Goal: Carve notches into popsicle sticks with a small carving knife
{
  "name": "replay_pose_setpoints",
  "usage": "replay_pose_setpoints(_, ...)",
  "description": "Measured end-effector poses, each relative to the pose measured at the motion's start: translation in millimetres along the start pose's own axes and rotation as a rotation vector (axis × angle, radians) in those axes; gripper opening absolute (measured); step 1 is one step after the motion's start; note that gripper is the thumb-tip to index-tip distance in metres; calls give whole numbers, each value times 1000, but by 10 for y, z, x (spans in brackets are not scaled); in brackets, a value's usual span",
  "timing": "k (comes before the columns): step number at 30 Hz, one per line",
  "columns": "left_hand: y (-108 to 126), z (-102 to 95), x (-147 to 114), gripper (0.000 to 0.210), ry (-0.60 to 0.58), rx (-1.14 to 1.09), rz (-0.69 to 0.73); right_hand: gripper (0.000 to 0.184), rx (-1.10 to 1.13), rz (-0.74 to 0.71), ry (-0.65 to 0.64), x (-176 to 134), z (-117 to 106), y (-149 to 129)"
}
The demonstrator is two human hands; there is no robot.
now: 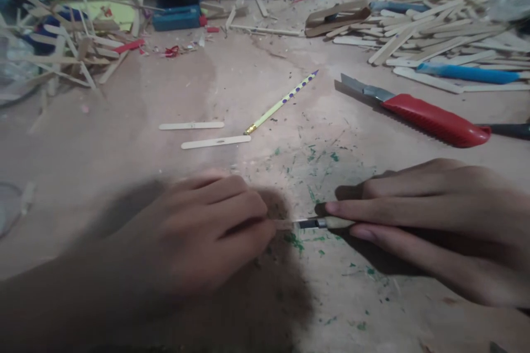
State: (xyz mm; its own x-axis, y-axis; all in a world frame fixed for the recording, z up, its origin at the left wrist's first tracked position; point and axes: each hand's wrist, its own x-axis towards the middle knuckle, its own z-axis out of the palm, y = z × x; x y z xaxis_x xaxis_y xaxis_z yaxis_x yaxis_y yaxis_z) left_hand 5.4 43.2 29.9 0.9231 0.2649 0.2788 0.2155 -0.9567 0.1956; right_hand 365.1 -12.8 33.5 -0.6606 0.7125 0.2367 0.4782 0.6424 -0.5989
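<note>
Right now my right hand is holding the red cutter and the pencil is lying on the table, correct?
Not quite: the head view shows your right hand holding a small pale-handled tool; the red cutter lies on the table. The pencil lies there too, as you said.

In the lower half of the frame, the left hand (223,226) is left of centre and the right hand (447,209) at the right edge, with a carving knife (314,224) and the end of a wooden stick (284,225) between them, over the tabletop (136,149). Behind them, two craft sticks (216,142) lie near the centre, a pencil (281,103) slants up rightward from the nearer one's end, and a utility knife (434,118) lies farther right. Stick heaps (430,33) occupy the upper left and upper right.
</note>
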Motion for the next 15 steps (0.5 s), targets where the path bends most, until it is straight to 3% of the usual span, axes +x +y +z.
replay_pose_setpoints(4, -1, -32, 24, 33, -17, -5, 24, 28, 5, 6, -6, 19, 7, 9)
replay_pose_setpoints(9, -11, -61, 81, 49, -26, 2, 39, 31, 17, 6, -18, -17, 45, 19)
replay_pose_setpoints(15, -1, -86, 104, 52, -38, -3, 44, 29, -26, -18, -54, 36, -4, 22)
